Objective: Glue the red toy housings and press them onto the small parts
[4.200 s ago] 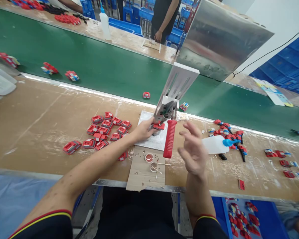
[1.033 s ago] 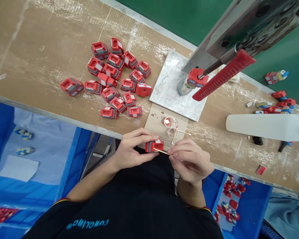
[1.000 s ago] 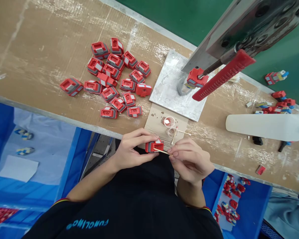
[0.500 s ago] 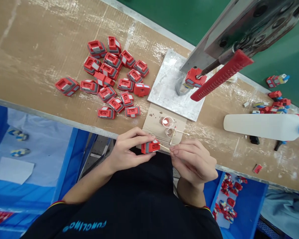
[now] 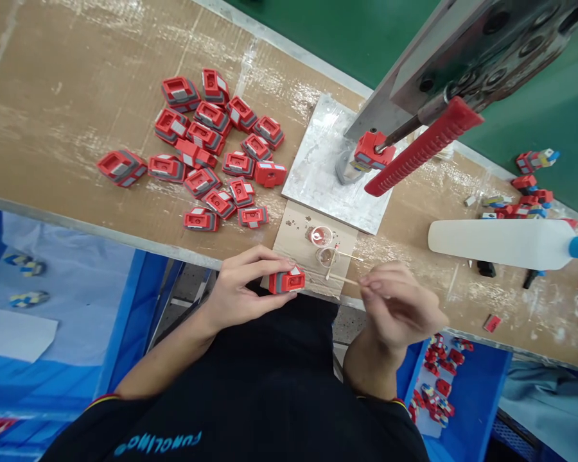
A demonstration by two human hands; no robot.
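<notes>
While the left hand (image 5: 250, 285) grips a hollow red-and-gray toy part (image 5: 288, 280), thumb below and fingers above, the right hand (image 5: 402, 301) pinches a thin wooden stick (image 5: 345, 279) between its fingertips. The part's long axis runs sideways, out from the left fingers toward the right ones, its recess facing up. The left hand is the nearer, touching the part; the right fingers stand apart from it, the stick pointing its way but ending short of it. Just beyond the fingers, between the hands, two small clear cups (image 5: 322, 237) sit on a cardboard sheet (image 5: 293, 244). Past the right fingers, off to their right, a white bottle (image 5: 501, 244) lies on the tabletop (image 5: 101, 64). Farther out from the left fingers spreads a cluster of red toy parts (image 5: 205, 136); right of these, a metal plate (image 5: 318, 157) sits beneath a red-handled clamp (image 5: 424, 147). Farthest is a green belt (image 5: 327, 32).
</notes>
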